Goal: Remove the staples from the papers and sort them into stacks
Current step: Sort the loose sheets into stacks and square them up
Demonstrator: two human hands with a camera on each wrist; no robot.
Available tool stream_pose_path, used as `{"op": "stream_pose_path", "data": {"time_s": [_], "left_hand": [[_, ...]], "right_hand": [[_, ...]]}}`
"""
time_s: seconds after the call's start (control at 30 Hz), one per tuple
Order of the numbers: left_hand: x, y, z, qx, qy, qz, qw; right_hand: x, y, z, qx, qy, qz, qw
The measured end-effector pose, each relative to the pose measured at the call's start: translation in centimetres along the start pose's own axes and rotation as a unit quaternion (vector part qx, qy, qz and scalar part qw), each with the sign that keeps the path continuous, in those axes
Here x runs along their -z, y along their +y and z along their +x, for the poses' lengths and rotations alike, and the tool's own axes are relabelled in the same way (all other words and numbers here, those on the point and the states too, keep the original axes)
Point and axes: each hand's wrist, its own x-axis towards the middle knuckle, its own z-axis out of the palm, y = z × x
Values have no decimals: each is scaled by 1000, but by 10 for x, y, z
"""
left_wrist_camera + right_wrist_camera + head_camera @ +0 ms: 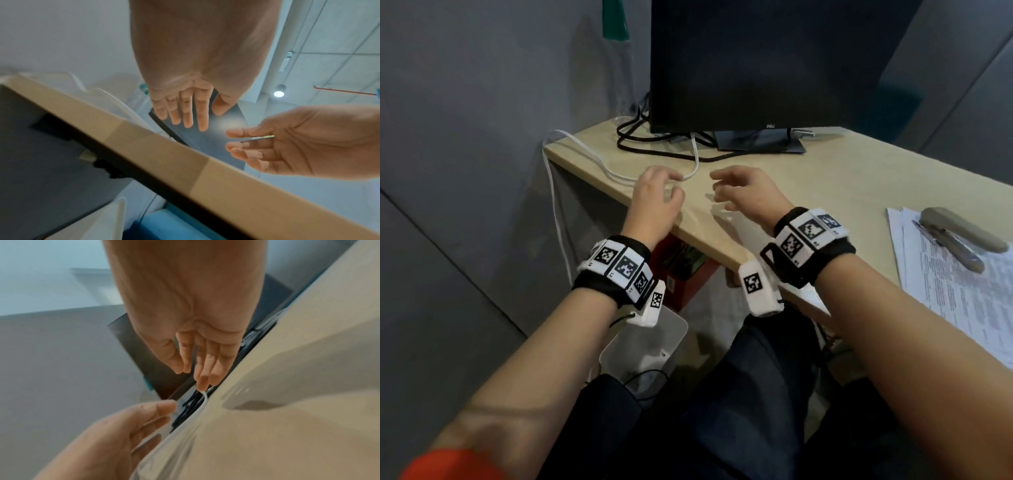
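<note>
Both hands empty, fingers loosely spread: left hand [655,195], right hand [743,192], mid-frame over tabletop [825,178]. Papers [955,281] sit right edge under stapler [959,229]. Shift stapler off first, then get a grip on top sheaf.

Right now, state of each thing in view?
Left hand: open, empty, over desk edge.
Right hand: open, empty, above desk.
Papers: stacked on desk, untouched.
Stapler: lying on papers.
Monitor: off.
White cable: loose on desk.
</note>
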Motion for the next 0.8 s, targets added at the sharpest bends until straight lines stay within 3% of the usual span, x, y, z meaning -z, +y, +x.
{"op": "stream_pose_path", "data": {"time_s": [0.13,0.3,0.47,0.57,0.6,0.67,0.73,0.8], "left_hand": [[-17,37,19,-18,-166,31,985],[-55,96,38,41,-371,2,928],[-121,163,51,103,-456,-54,883],[-169,187,50,183,-478,-116,851],[-181,196,47,212,-490,-128,836],[-203,213,41,251,-513,-143,809],[-223,230,40,248,-510,-130,813],[-239,241,44,225,-501,-99,830]], "right_hand": [[54,10,-12,-41,71,157,984],[135,38,-30,-67,194,211,956],[217,87,-49,-108,327,147,927],[262,114,-69,-170,389,-10,905],[274,125,-77,-200,391,-60,896],[290,144,-92,-254,325,-108,904],[292,161,-105,-282,227,-109,926],[290,175,-112,-264,218,-64,937]]}}
